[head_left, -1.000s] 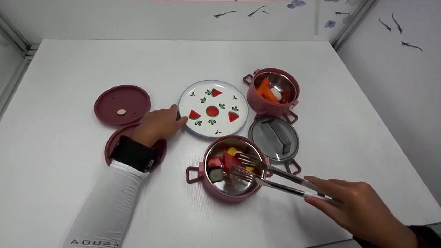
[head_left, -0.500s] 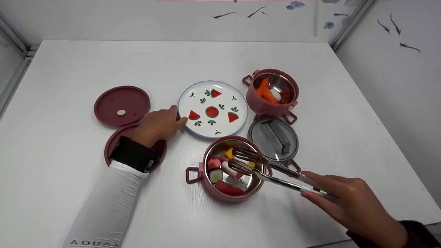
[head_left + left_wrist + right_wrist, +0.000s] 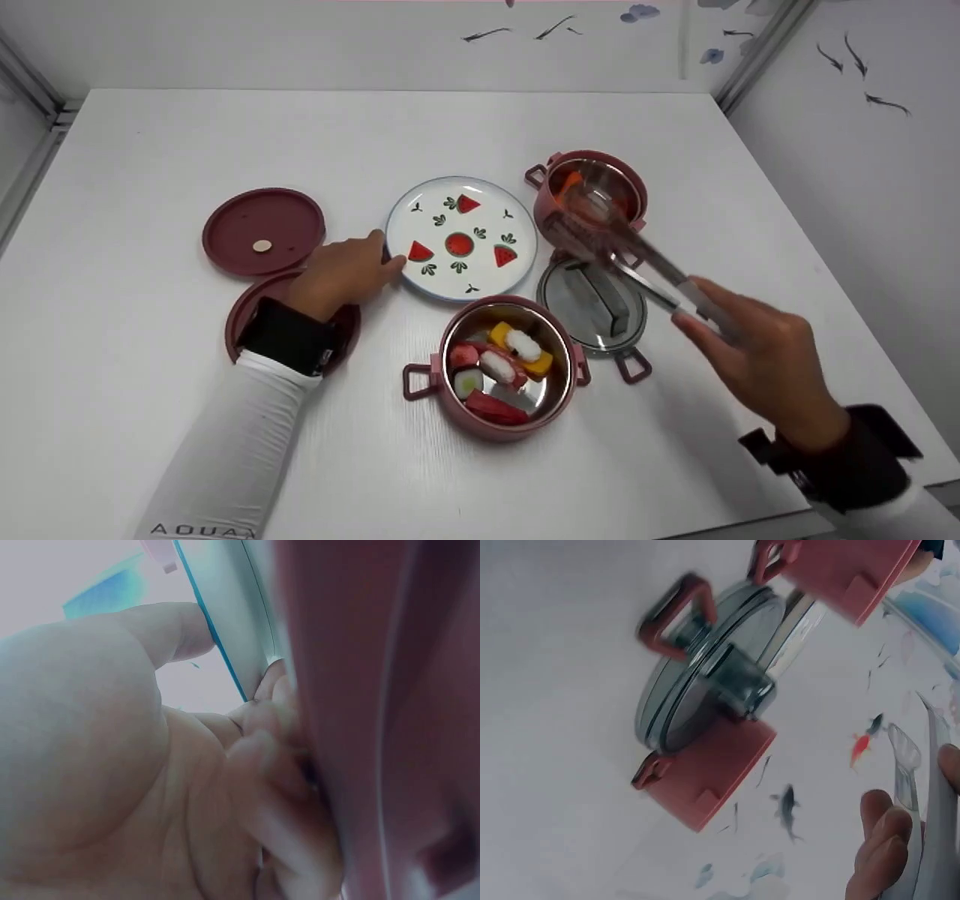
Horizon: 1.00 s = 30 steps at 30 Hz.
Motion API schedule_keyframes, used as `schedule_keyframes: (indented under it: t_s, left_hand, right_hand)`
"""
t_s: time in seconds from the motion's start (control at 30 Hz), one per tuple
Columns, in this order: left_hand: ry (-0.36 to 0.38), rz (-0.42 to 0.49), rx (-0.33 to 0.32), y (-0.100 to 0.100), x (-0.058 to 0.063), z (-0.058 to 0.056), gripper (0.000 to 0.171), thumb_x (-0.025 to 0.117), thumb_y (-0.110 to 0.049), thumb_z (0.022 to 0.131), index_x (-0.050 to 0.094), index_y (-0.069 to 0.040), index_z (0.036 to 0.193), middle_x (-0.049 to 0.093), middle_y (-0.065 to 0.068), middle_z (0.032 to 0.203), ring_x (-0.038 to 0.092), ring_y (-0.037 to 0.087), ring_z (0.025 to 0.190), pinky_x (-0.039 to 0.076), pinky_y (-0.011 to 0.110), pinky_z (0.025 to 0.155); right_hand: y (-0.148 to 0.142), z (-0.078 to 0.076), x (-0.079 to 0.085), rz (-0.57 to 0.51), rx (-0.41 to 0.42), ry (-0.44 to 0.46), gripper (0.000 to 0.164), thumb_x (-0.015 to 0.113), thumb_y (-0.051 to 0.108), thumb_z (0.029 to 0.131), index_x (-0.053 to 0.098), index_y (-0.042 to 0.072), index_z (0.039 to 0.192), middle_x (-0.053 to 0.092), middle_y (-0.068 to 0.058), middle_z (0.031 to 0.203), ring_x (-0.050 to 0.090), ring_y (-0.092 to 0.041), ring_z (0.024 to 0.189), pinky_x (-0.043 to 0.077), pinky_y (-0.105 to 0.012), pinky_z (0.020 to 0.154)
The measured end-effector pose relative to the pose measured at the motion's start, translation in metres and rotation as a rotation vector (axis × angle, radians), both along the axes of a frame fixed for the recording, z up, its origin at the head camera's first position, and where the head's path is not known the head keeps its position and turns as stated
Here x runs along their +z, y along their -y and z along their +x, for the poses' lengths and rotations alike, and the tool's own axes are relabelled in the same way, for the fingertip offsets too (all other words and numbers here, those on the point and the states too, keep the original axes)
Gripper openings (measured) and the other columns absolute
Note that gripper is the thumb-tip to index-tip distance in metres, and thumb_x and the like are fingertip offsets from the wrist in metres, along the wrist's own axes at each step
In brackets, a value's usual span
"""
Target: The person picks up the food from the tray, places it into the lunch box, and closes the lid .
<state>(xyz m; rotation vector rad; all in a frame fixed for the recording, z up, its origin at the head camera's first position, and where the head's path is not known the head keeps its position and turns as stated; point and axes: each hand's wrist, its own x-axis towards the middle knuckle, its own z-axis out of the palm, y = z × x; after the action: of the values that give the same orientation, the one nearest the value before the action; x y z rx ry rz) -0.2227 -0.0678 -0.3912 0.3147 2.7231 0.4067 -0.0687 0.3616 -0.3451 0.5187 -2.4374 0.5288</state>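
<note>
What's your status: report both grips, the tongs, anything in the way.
Left grip on rim of plate. Right grip holding tongs, nothing seen between tips. Tongs overlap far pot in head view. Nothing apparently blocking it.

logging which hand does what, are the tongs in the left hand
No, the right hand grips the tongs, while the left hand is at the plate.
</note>
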Motion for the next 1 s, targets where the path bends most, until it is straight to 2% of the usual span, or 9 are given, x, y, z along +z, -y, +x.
schedule_keyframes:
  t_s: [0.07, 0.17, 0.33, 0.4, 0.6, 0.77, 1.0]
  left_hand:
    - [-0.002, 0.001, 0.001, 0.001, 0.0, 0.0, 0.055, 0.041, -0.047, 0.103, 0.046, -0.001, 0.131, 0.063, 0.024, 0.113, 0.061, 0.038, 0.108, 0.046, 0.055, 0.09]
    - [-0.005, 0.003, 0.003, 0.003, -0.002, 0.001, 0.053, 0.041, -0.047, 0.103, 0.046, -0.001, 0.129, 0.063, 0.023, 0.111, 0.061, 0.037, 0.107, 0.046, 0.055, 0.088]
    - [-0.007, 0.004, 0.0, 0.002, -0.003, 0.001, 0.05, 0.041, -0.047, 0.103, 0.048, -0.002, 0.124, 0.063, 0.022, 0.106, 0.061, 0.036, 0.102, 0.046, 0.053, 0.085]
    - [-0.008, 0.002, -0.002, 0.002, -0.003, 0.001, 0.05, 0.042, -0.047, 0.103, 0.048, -0.002, 0.123, 0.063, 0.021, 0.106, 0.06, 0.035, 0.102, 0.046, 0.052, 0.085]
    - [-0.02, 0.0, -0.01, 0.002, -0.001, -0.001, 0.052, 0.041, -0.048, 0.102, 0.048, -0.002, 0.125, 0.063, 0.023, 0.11, 0.061, 0.038, 0.105, 0.046, 0.054, 0.087]
    - [-0.014, -0.003, -0.01, 0.001, -0.002, 0.0, 0.055, 0.04, -0.048, 0.103, 0.047, -0.001, 0.13, 0.063, 0.025, 0.116, 0.061, 0.041, 0.11, 0.046, 0.057, 0.091]
    - [-0.008, -0.007, -0.014, 0.0, -0.001, -0.002, 0.056, 0.039, -0.048, 0.103, 0.045, 0.0, 0.133, 0.063, 0.026, 0.118, 0.061, 0.043, 0.113, 0.046, 0.058, 0.092]
  right_hand:
    - [-0.007, -0.022, 0.0, -0.043, -0.049, -0.033, 0.049, 0.083, 0.003, 0.076, 0.069, 0.001, 0.123, 0.075, -0.017, 0.092, 0.061, -0.019, 0.066, 0.041, -0.008, 0.067]
    - [-0.016, -0.056, 0.001, -0.113, -0.166, 0.025, 0.043, 0.077, 0.014, 0.088, 0.066, -0.001, 0.127, 0.071, -0.024, 0.092, 0.057, -0.027, 0.068, 0.039, -0.02, 0.067]
    - [-0.04, -0.105, -0.003, -0.129, -0.317, 0.261, 0.052, 0.064, 0.034, 0.098, 0.058, -0.005, 0.132, 0.067, -0.033, 0.103, 0.062, -0.044, 0.083, 0.044, -0.051, 0.074]
    - [-0.05, -0.118, -0.007, -0.103, -0.347, 0.347, 0.056, 0.06, 0.038, 0.1, 0.055, -0.007, 0.132, 0.065, -0.034, 0.103, 0.061, -0.046, 0.086, 0.044, -0.056, 0.075]
    - [-0.073, -0.145, -0.024, -0.004, -0.408, 0.527, 0.067, 0.053, 0.043, 0.102, 0.045, -0.015, 0.133, 0.061, -0.04, 0.104, 0.061, -0.051, 0.087, 0.047, -0.059, 0.074]
    - [-0.083, -0.157, -0.037, 0.052, -0.429, 0.637, 0.066, 0.048, 0.041, 0.104, 0.042, -0.021, 0.126, 0.058, -0.043, 0.101, 0.062, -0.055, 0.087, 0.049, -0.06, 0.073]
    - [-0.082, -0.164, -0.048, 0.146, -0.443, 0.67, 0.056, 0.046, 0.035, 0.105, 0.045, -0.022, 0.107, 0.058, -0.042, 0.089, 0.062, -0.056, 0.079, 0.048, -0.061, 0.068]
